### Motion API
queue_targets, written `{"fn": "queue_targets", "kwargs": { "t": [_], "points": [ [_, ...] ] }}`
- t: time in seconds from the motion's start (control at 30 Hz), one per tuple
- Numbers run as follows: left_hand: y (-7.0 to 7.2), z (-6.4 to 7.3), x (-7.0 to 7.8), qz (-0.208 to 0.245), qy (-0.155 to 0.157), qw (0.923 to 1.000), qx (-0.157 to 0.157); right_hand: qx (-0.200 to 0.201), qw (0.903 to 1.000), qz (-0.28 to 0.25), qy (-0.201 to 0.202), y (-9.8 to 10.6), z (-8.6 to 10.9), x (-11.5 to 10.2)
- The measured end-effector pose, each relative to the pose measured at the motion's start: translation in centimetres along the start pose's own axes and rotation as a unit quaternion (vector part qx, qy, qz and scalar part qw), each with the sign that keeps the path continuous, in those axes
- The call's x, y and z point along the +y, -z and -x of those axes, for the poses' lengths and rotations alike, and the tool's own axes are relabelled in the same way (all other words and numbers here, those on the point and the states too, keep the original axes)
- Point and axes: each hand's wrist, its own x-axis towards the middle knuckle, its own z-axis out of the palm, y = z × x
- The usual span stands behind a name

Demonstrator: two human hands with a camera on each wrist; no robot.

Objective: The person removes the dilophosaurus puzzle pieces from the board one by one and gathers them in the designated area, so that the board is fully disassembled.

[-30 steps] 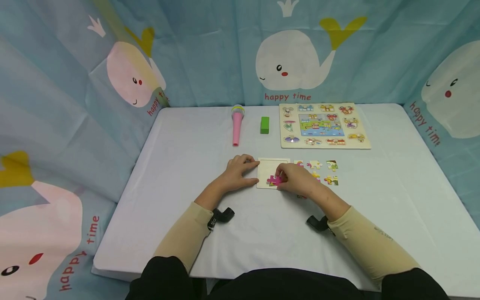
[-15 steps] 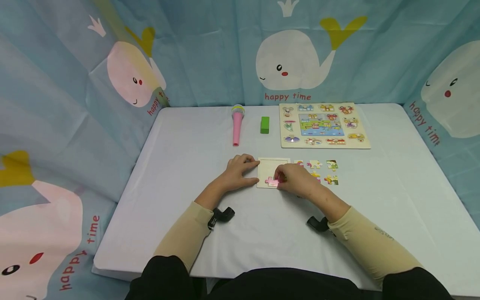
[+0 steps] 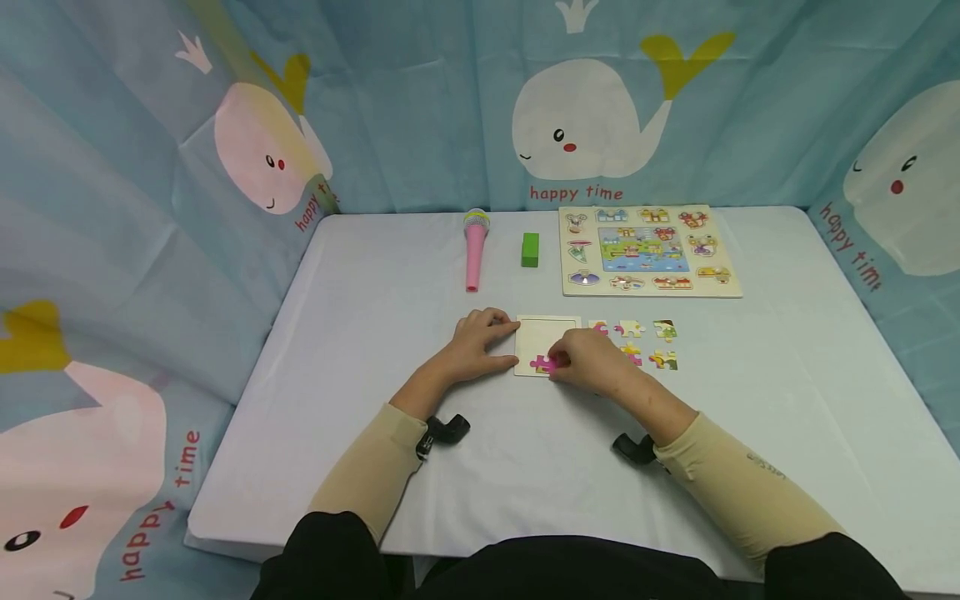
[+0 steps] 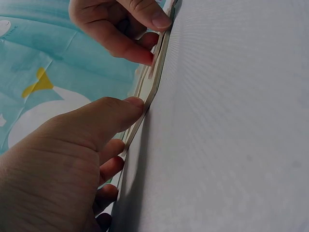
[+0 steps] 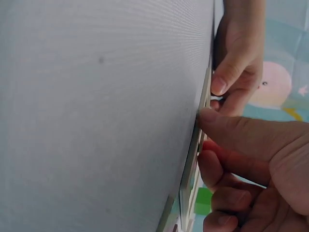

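A small cream puzzle tray [image 3: 534,337] lies flat in front of the person. The left hand [image 3: 474,347] rests at its left edge, thumb and a fingertip touching the rim, other fingers spread loosely. In the left wrist view its thumb [image 4: 126,112] lies against the tray's edge. The right hand [image 3: 594,360] pinches a magenta jigsaw piece [image 3: 539,364] at the tray's lower part; its fingers hide part of the piece. Whether the piece lies flat in the tray, I cannot tell. Several loose jigsaw pieces [image 3: 664,361] lie right of the tray, some partly hidden by the right hand.
Behind the tray lie a pink toy microphone [image 3: 474,254], a green block [image 3: 530,250] and a large wooden picture puzzle board [image 3: 648,286]. A white cloth covers the table [image 3: 360,292]. A blue whale-print curtain [image 3: 420,108] hangs behind and at the sides.
The right hand has shifted slightly left with the magenta piece. The piece flashed pale pink half a second ago and looks darker now. The left hand has stayed still.
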Motion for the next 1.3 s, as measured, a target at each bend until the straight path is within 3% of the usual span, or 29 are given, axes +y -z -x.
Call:
{"fn": "queue_targets", "kwargs": {
  "t": [0.27,0.73,1.3],
  "points": [
    [0.0,0.0,0.0,-0.001,-0.002,1.0000,0.002,-0.006,1.0000,0.005,0.006,0.4,0.4,-0.3],
    [-0.1,-0.1,0.1,-0.001,0.003,1.0000,0.000,0.040,0.9988,0.002,0.029,3.1,4.2,-1.8],
    [-0.1,-0.1,0.1,0.001,0.002,1.0000,0.000,0.099,0.9950,0.002,0.011,6.1,8.8,0.0]
  ]
}}
